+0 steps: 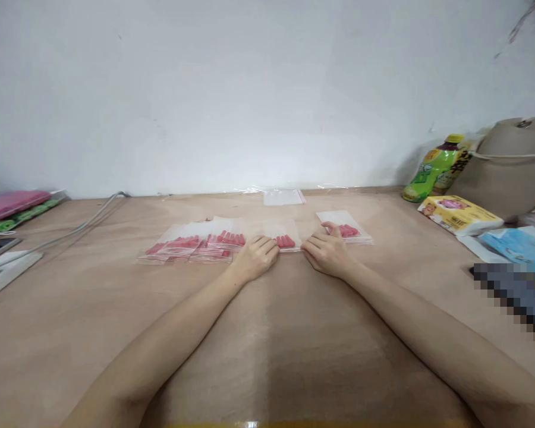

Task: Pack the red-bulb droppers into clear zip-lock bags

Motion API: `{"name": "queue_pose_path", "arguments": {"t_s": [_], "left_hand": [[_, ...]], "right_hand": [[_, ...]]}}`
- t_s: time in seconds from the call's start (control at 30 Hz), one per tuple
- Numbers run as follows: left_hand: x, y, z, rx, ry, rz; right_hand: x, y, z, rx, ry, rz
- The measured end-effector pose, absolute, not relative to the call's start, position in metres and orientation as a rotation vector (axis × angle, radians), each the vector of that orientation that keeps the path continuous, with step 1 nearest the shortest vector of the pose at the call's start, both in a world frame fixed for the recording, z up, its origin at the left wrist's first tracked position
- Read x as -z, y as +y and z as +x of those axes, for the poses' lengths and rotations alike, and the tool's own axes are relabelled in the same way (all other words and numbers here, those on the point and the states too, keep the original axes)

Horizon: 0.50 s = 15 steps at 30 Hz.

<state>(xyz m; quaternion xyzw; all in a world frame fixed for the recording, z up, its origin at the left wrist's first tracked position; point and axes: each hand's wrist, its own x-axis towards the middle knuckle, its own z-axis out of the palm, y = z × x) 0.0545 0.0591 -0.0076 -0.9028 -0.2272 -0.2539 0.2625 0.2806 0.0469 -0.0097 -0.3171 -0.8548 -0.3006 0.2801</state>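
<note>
A small clear zip bag [286, 229] with several pink-red pieces lies flat on the table in front of me. My left hand [259, 255] is closed at its near left corner, fingers curled and pressed down. At the near right corner my right hand [325, 251] pinches the bag's edge. Just beyond the right hand lies another zip bag [361, 236] with similar pink-red pieces, partly covered by the fingers. To the left of my left hand, several filled zip bags [187, 238] overlap in a loose pile. The exact kind of the pieces is too small to make out.
An empty-looking zip bag [284, 197] lies by the wall. At right stand a green drink bottle [432, 169], a tissue pack [461, 214] and a beige bag [512, 160], with a blue packet [521, 246] nearer. A grey cable [91, 221] and pink and green packs [18, 208] are at left.
</note>
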Motion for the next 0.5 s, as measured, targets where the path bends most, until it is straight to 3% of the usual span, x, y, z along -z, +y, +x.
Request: {"name": "queue_pose_path", "arguments": {"t_s": [0.5], "left_hand": [[0.006,0.05,0.036,0.669,-0.762,-2.433]], "right_hand": [[0.011,0.054,0.283,0.716,-2.289,-0.715]]}}
